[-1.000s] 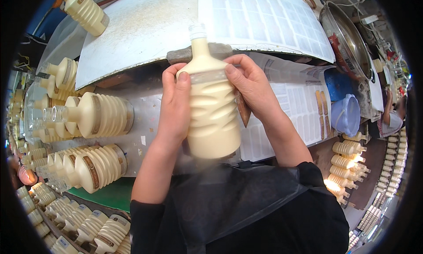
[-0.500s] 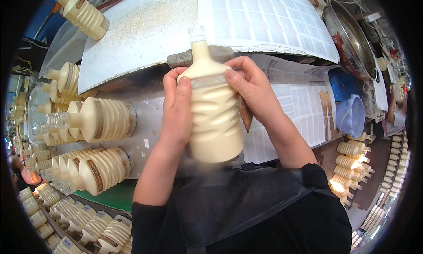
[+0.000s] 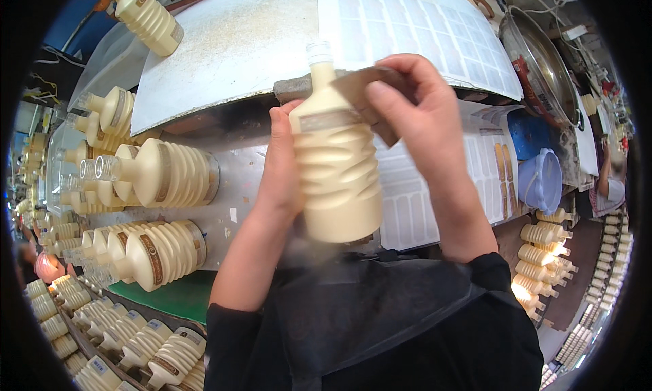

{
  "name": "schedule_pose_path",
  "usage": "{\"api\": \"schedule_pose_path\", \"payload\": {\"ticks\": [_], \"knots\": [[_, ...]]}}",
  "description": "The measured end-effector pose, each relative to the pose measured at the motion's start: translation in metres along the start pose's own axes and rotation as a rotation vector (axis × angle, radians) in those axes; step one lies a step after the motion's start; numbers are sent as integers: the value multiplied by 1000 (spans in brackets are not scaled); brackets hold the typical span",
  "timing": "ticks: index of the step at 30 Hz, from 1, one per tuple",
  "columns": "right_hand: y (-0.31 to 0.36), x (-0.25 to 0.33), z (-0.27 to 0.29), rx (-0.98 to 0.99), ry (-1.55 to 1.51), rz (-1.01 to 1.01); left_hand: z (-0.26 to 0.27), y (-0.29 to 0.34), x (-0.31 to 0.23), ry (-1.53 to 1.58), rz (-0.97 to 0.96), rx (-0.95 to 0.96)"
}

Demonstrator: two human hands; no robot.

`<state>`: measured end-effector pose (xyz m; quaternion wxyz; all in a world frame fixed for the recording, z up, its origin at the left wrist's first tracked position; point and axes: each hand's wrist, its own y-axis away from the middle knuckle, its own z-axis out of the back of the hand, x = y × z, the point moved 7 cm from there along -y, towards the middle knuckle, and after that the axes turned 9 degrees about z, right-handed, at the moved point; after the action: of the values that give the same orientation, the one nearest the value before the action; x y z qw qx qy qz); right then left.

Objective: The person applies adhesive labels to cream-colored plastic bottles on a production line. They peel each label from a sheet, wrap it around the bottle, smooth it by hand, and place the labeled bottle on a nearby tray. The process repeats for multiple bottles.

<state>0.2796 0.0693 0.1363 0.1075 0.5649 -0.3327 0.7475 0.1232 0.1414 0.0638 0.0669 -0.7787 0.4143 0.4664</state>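
A cream bottle (image 3: 339, 187) with a wavy ribbed body and a clear threaded neck stands upright in front of me, its neck away from me. Around its shoulder runs a greyish translucent band (image 3: 329, 121). My left hand (image 3: 277, 160) grips the bottle's left side, thumb along the shoulder and the other fingers mostly hidden behind. My right hand (image 3: 424, 113) pinches a flat, stiff-looking brown piece (image 3: 367, 89) between thumb and fingers, just at the bottle's right shoulder. Whether the piece touches the band cannot be made out. Behind the neck lies a grey padded roll (image 3: 292, 89).
Several similar bottles (image 3: 153, 255) with brown labels lie at the left, and one bottle (image 3: 148, 21) stands at the far left. Label sheets (image 3: 414, 38) lie on the white board (image 3: 224, 45). At the right are a lilac bucket (image 3: 541, 180) and a metal basin (image 3: 543, 58).
My right hand has come off the bottle's shoulder and lifted, bringing the brown piece up and turning it across the shoulder. My left hand still holds the bottle.
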Motion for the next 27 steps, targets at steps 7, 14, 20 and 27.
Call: {"api": "schedule_pose_path", "payload": {"ticks": [7, 14, 20, 27], "knots": [[27, 12, -24, 56, 427, 200, 11, -2, 2, -248, 12, -146], [40, -45, 13, -47, 162, -131, 14, -4, 8, -207, 4, -129], [44, 18, -1, -33, 477, 468, 14, 1, 9, 90, 115, 34], [44, 64, -39, 140, 735, 829, 7, 18, 3, -159, 66, 96]]}}
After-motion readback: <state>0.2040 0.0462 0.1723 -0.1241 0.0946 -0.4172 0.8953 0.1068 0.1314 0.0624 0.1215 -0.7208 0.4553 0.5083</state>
